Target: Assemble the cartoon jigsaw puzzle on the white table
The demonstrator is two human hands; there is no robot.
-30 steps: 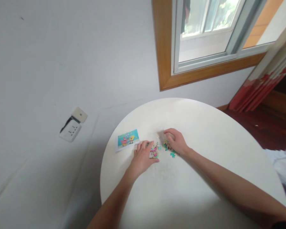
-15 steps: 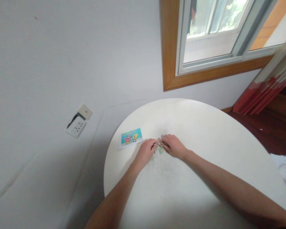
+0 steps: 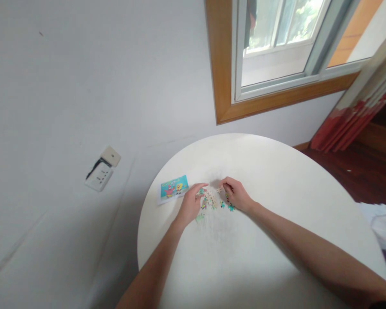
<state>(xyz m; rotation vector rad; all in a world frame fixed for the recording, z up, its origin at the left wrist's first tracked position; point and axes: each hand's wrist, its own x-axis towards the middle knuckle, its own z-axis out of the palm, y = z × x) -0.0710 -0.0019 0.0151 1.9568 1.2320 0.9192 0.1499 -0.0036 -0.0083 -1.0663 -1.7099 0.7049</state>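
Observation:
Several small colourful puzzle pieces (image 3: 212, 201) lie scattered on a round white table (image 3: 276, 180). My left hand (image 3: 190, 204) rests at the left edge of the pile, fingers curled, its fingertips touching pieces. My right hand (image 3: 236, 194) sits at the right edge, fingers bent in a pinch over the pieces. What either pinch holds is too small to make out. A cartoon picture card (image 3: 174, 188) lies flat just left of my left hand.
The table stands against a white wall with a power socket (image 3: 98, 176) low on the left. A wood-framed window (image 3: 276, 56) is above, a red and cream curtain (image 3: 360, 107) at right, and white cloth (image 3: 384, 219) past the table's right edge.
My hands met in the middle over the pieces, then drew slightly apart. The pieces now lie spread between them.

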